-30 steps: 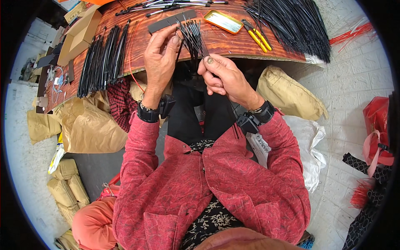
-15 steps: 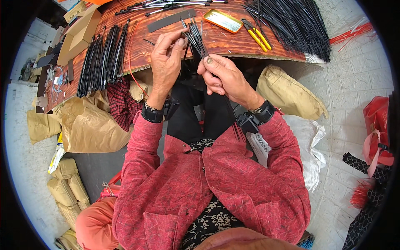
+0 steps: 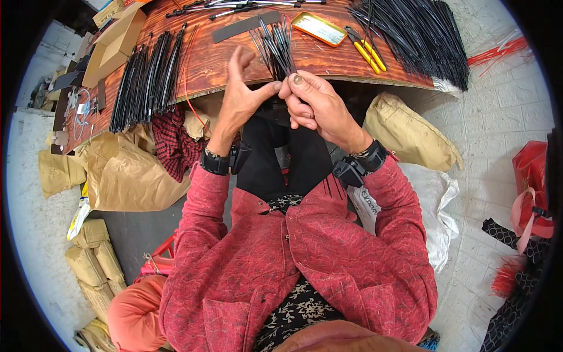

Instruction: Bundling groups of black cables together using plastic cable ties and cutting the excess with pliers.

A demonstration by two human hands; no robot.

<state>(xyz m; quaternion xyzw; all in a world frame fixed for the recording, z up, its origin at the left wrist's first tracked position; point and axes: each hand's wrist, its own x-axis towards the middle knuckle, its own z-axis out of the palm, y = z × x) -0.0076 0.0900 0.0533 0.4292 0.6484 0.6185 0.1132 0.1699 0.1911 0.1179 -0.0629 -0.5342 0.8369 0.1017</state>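
Observation:
My right hand is closed round a bundle of thin black strands, pinched between thumb and fingers. Their upper ends fan out over the table's near edge, and a few tails hang below the hand toward my lap. Beside the bundle, my left hand is open, its fingers raised and spread. Its thumb tip points at the strands near my right fingers; whether it touches them I cannot tell.
On the reddish wooden table lie rows of black strands, a large black pile, yellow-handled pliers, a shallow yellow-rimmed tin and a dark flat strip. A cardboard box stands left. Brown paper sacks sit below.
My left hand has let go of the strands' upper part, moved slightly down and opened its fingers. The strands in my right hand now fan wider. My right hand has hardly moved.

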